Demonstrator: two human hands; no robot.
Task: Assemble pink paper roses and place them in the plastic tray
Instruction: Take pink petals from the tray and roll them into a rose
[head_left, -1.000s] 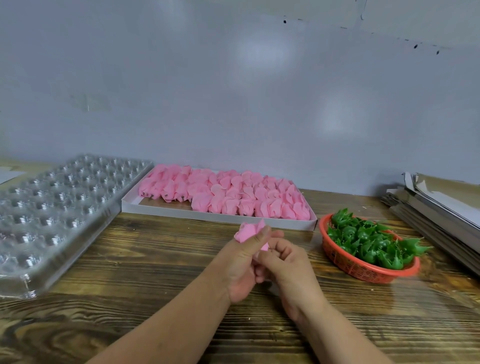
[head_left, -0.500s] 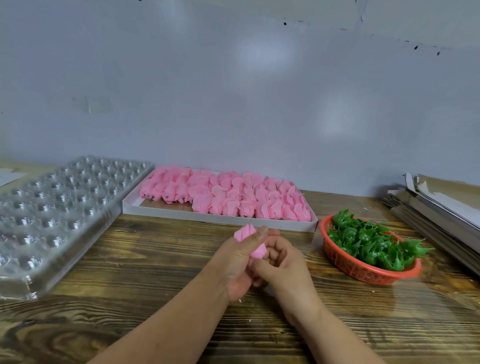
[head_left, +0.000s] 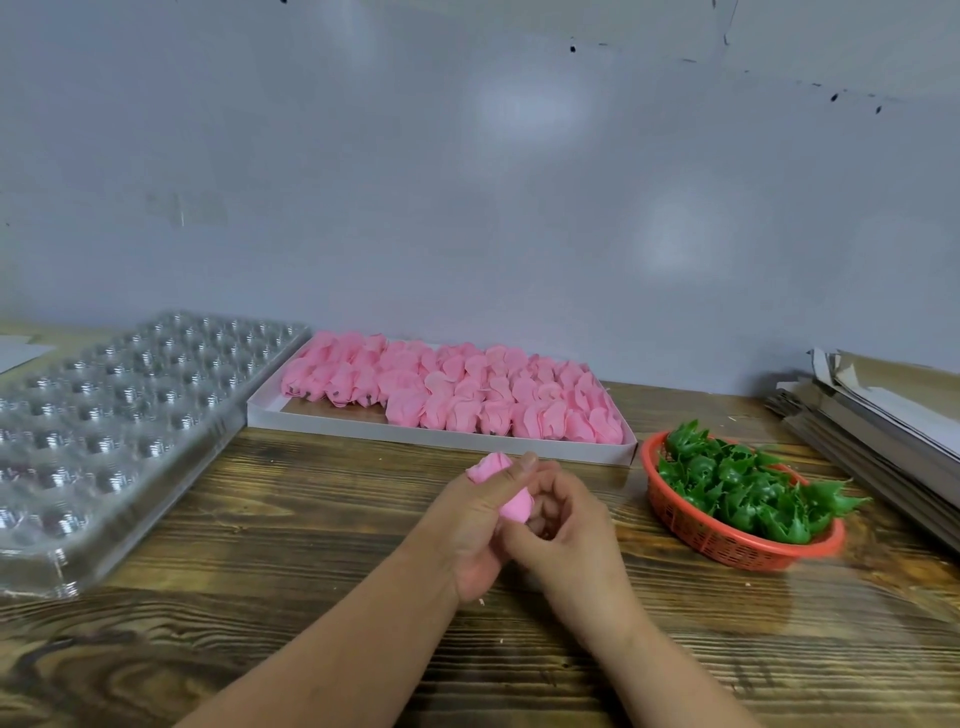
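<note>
There is one view only, from the person's head. It looks forward and down over the wooden surface (head_left: 311, 519) toward the wall (head_left: 467, 182) behind it. The near part of the surface lies close under the camera.

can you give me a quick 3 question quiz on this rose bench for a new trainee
1. True or false: the clear plastic tray already holds finished roses.
2. What fills the red basket? A) pink petals B) green leafy parts C) cardboard sheets
3. Fill in: both hands hold one pink ____ above the wooden table.

Key
1. False. Every cup in sight looks empty.
2. B. The green leafy parts fill it; the pink roses lie in the white box, and the cardboard sheets are stacked at far right.
3. Rose. The left hand grips the pink rose with the thumb across it, and the right hand curls at its lower end.
</note>
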